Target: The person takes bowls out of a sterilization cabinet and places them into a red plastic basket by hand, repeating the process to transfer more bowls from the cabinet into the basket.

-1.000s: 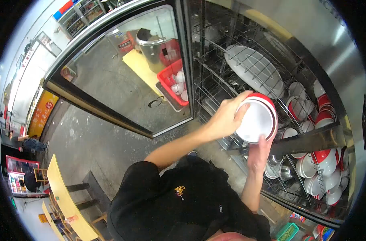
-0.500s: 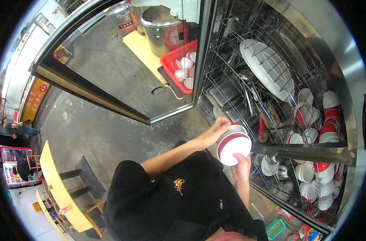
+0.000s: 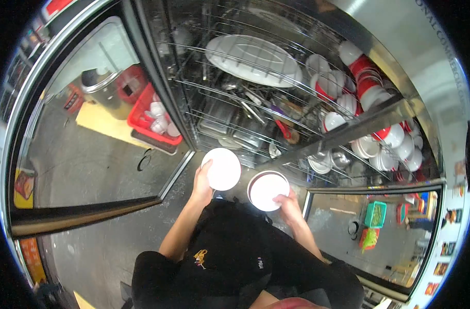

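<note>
A white round bowl (image 3: pixel 223 169) is in my left hand (image 3: pixel 203 181), with the thumb over its rim. My right hand (image 3: pixel 289 205) holds another white bowl (image 3: pixel 266 188) with a dark red band inside its rim, the thumb resting in it. The two bowls are apart, side by side before my chest. Beyond them stands an open cabinet with wire racks (image 3: pixel 235 95). A large white oval platter (image 3: pixel 253 60) lies on the upper rack, and several red and white bowls (image 3: pixel 366 82) are stacked at its right.
A glass door (image 3: pixel 90 213) stands open at the left, another (image 3: pixel 371 237) at the right. Through the left glass show a red basin (image 3: pixel 137 116) of white dishes and a metal pot (image 3: pixel 103 90). Metal trays (image 3: pixel 219 121) lie lower in the cabinet.
The bowls, earlier held together in both hands, are now apart, one in each hand. The view has turned to the right, and the right glass door has come into sight.
</note>
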Tool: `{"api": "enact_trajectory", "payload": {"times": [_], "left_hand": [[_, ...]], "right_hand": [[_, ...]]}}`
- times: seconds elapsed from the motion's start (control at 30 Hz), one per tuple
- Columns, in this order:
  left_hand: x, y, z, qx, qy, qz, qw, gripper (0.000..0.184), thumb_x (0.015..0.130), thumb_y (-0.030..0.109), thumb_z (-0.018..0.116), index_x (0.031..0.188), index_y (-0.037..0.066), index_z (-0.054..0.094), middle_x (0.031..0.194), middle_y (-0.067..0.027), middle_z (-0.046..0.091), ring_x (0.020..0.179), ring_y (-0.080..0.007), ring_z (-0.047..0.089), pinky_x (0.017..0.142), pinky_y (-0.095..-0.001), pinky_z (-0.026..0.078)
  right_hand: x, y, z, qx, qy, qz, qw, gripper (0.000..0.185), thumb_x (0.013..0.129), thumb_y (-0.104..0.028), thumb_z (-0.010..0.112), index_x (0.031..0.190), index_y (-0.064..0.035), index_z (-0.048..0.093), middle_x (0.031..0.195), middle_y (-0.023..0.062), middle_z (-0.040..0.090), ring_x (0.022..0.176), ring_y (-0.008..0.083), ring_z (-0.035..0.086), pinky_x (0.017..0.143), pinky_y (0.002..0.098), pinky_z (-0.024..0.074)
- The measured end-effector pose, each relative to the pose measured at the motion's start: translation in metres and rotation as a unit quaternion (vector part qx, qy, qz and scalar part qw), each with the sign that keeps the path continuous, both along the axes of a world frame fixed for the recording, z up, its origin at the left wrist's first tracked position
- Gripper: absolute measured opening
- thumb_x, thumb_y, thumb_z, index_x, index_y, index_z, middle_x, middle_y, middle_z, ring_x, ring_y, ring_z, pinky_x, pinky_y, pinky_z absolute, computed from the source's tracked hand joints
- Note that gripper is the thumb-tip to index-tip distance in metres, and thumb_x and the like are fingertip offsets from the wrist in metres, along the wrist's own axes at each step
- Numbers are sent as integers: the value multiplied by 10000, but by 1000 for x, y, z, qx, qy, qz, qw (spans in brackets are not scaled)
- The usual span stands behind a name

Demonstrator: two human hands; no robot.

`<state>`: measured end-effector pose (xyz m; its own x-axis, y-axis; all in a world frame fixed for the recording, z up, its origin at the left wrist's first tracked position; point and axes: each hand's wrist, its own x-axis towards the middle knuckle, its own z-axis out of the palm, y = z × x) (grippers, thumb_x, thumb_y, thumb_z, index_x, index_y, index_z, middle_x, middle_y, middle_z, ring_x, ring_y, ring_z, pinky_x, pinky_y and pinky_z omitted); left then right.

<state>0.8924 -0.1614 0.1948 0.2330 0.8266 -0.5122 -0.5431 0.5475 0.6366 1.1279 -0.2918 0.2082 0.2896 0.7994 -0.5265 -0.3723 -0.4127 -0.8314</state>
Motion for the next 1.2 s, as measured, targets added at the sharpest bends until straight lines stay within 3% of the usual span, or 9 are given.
{"api": "enact_trajectory", "payload": {"times": [0.1,0.23,0.3,0.4,0.57,0.87,1.0,1.07,1.2], "left_hand": [[13,-6,-3,39,53,-149,987,419,919,299,537,1155,-46,570,1125,-150,626,1005,-202,631,844,-333,516],[40,-14,-6,115,-47,-268,955,456,927,286,509,1227,-54,561,1299,-124,564,1191,-203,533,995,-316,418],[48,-17,-7,132,-29,-322,937,491,931,259,498,1315,-46,498,1451,-89,426,1329,-199,392,1085,-316,311],[53,-23,-31,145,9,-391,909,549,925,252,480,1422,31,399,1429,-103,451,1269,-182,458,1074,-307,326],[54,-24,-13,169,-28,-393,903,647,923,202,479,1497,47,223,1490,-136,334,1336,-189,344,1097,-322,268],[60,-30,-13,188,42,-360,913,617,922,148,468,1491,58,247,1400,-166,438,1280,-228,421,1085,-330,301],[61,-30,-28,298,174,-344,873,599,950,139,441,1487,17,204,1381,-225,457,1243,-260,480,1042,-341,356],[65,-34,-14,328,230,-332,854,578,945,127,436,1471,4,230,1301,-246,527,1188,-303,536,1010,-360,394],[85,-42,-10,359,270,-289,845,497,923,127,466,1396,12,366,1200,-247,592,1098,-356,601,937,-401,459]], "right_hand": [[-6,0,-9,-32,8,-10,999,693,692,60,510,1360,-65,377,1231,142,539,1082,237,571,801,379,560],[-26,-1,6,-69,63,-43,995,746,701,85,472,1405,-91,298,1270,136,499,1102,269,571,795,403,584],[-31,-6,12,-57,78,-57,994,692,748,72,480,1394,-97,300,1263,131,505,1085,261,589,773,359,597],[-32,-17,-1,-46,78,-44,995,651,793,50,511,1388,-102,297,1260,120,512,1042,241,612,747,327,600],[-28,-28,-6,-25,121,-29,992,710,809,20,666,1397,-132,298,1284,74,502,1116,193,573,818,325,572],[-7,-23,11,51,87,127,987,1019,632,8,825,1453,-117,233,1402,64,373,1309,209,356,1040,379,388],[-12,-26,-6,53,145,99,983,894,739,-134,789,1440,-107,235,1352,73,409,1235,204,453,926,374,494],[-23,-17,0,1,182,-39,982,785,820,-272,722,1426,-115,249,1317,81,440,1180,200,510,797,360,558],[-24,-17,-5,9,142,-124,982,562,846,-163,603,1350,-159,355,1259,69,484,1138,210,520,794,422,541]]}}
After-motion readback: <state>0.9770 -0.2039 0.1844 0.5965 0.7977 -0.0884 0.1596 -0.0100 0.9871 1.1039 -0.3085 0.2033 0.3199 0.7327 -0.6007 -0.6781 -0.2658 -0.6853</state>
